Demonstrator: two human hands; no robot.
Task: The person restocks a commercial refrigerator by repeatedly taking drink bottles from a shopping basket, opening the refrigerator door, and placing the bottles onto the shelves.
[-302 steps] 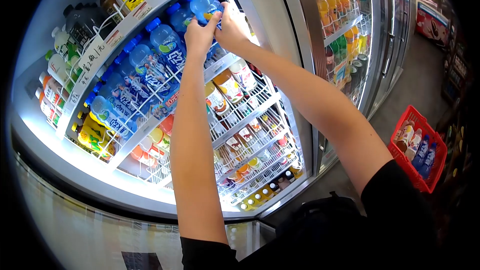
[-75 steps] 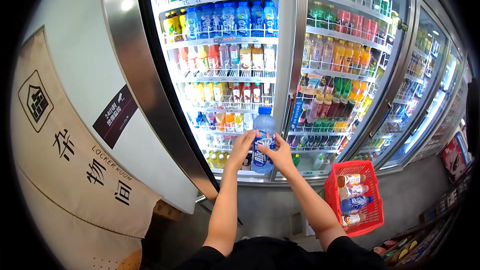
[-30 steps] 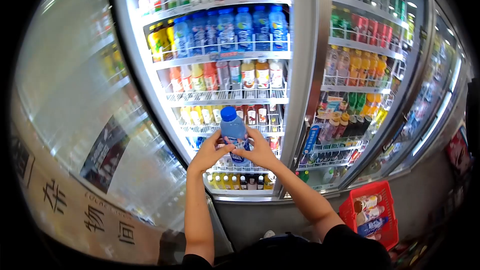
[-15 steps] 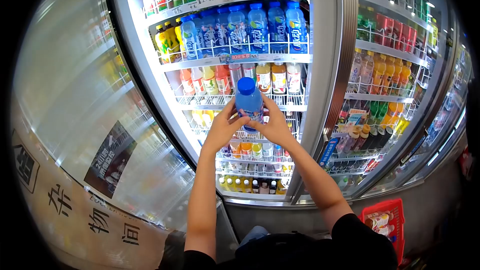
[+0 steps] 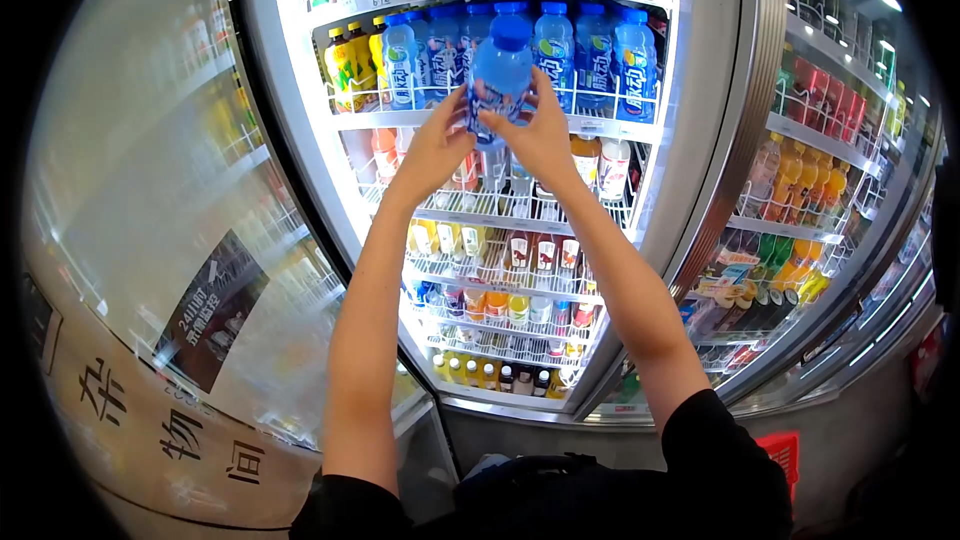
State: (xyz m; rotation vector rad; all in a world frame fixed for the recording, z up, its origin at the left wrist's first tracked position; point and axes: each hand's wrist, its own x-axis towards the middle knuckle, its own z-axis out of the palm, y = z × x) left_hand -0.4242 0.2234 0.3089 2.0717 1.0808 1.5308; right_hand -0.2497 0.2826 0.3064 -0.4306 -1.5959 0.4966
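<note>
Two hands, the left hand and the right hand, clasp a blue-capped drink bottle, their fingers curled around its opposite sides and both thumbs across its near face. The bottle sits between the fingers, its cap above them. Just beyond the fingers, similar blue bottles line a wire-fronted cooler shelf; juice bottles stand on a lower shelf. Well below the right fingers, a red basket shows partly.
</note>
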